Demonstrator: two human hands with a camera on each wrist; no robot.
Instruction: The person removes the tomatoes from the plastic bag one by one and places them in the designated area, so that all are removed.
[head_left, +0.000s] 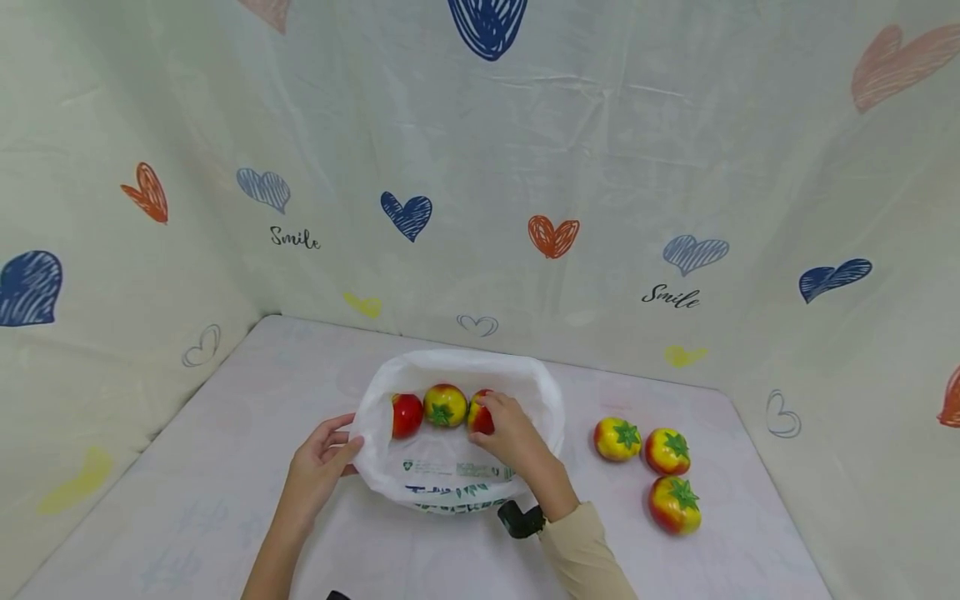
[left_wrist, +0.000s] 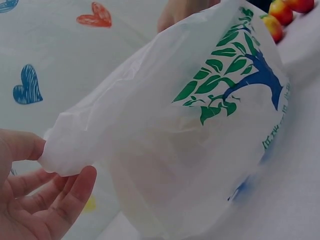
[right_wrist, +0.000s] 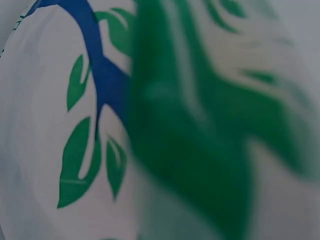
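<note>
A white plastic bag (head_left: 450, 500) with green and blue print stands with its mouth held wide. The left hand (head_left: 318, 462) pinches its left rim between thumb and fingers; the left wrist view shows that hand (left_wrist: 47, 195) at a corner of the bag (left_wrist: 165, 140). Inside lie a red fruit (head_left: 407, 415) and a yellow-red fruit (head_left: 445, 406) with a green calyx. The right hand (head_left: 517, 437) reaches over the right rim, its fingers curled round another red-yellow fruit (head_left: 480, 417) beside them. The bag's printed side (right_wrist: 80, 150) fills the right wrist view, hiding that hand.
Right of the bag, three yellow-red fruits lie on the white table (head_left: 750, 533): one nearer the bag (head_left: 617, 439), one beside it (head_left: 667, 452), one closer to the front (head_left: 675, 505). A cloth backdrop (head_left: 480, 167) with printed hearts hangs behind the table.
</note>
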